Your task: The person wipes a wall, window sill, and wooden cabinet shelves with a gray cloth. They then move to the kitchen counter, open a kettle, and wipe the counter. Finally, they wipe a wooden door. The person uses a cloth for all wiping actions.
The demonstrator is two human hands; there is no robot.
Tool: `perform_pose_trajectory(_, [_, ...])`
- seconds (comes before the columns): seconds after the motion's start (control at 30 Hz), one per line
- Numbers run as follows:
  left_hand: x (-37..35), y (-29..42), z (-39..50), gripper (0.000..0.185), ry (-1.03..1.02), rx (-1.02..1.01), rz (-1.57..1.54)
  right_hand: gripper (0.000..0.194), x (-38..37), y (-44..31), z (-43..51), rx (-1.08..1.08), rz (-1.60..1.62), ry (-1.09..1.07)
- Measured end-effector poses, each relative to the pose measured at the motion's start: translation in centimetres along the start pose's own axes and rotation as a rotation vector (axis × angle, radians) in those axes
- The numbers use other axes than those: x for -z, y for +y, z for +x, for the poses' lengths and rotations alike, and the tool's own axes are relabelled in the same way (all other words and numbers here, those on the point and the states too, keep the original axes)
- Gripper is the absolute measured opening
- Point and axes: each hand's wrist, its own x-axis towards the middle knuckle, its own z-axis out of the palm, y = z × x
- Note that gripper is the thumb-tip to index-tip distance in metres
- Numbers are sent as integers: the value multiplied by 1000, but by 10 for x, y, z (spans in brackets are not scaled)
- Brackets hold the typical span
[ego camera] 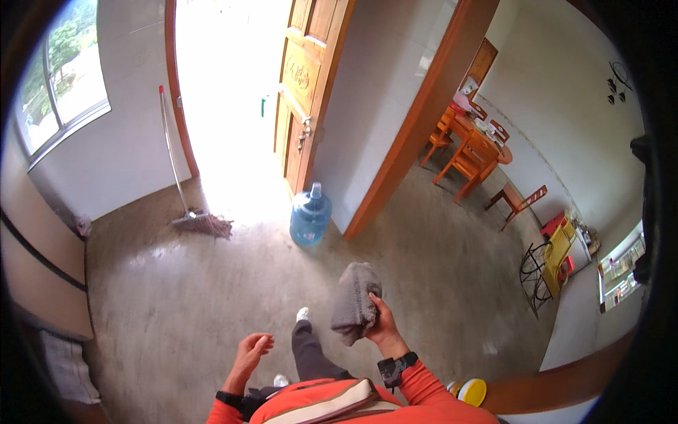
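Observation:
A folded grey-brown cloth [356,305] is gripped in my right hand [385,326], its thumb lying on the near side of the bundle. My left hand [255,350] hangs to the left of the cloth, touching nothing, with its fingers loosely curled. Both wrists carry black bands. Past the cloth, a blue water jug [310,214] stands upright on the floor beside the open wooden door [299,90]. One of my white shoes [303,314] points forward between the hands.
A long-handled broom [171,143] leans at the left wall, bristles on the floor. Orange wooden chairs [471,159] surround a dining table [506,154] in the room at right, where a yellow folding chair [559,254] also stands. A yellow-lidded container [472,392] is close on my right.

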Motion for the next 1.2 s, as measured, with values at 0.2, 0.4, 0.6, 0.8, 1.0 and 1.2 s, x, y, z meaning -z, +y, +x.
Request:
perform_pose_trajectory(0.2, [25,23,104,33,204,-28,103,50,-1,-72,133,133,49,110])
perform_pose_trajectory(0.4, [29,70,182,32,236,-71,165,39,-39,-148,240,201,137,235])
perform_pose_trajectory(0.6, [29,115,259,24,259,-28,107,59,-127,-286,302,782,-215,309])
perform_pose_trajectory(0.8, [45,156,377,22,151,-27,136,72,-220,-473,327,1374,-882,678])
perform_pose_trajectory(1.0, [64,220,521,23,-5,-65,128,49,-335,-646,311,2525,-1620,1211])
perform_pose_trajectory(1.2, [61,311,640,26,-129,-119,232,56,-420,-724,284,2398,-2005,1461])
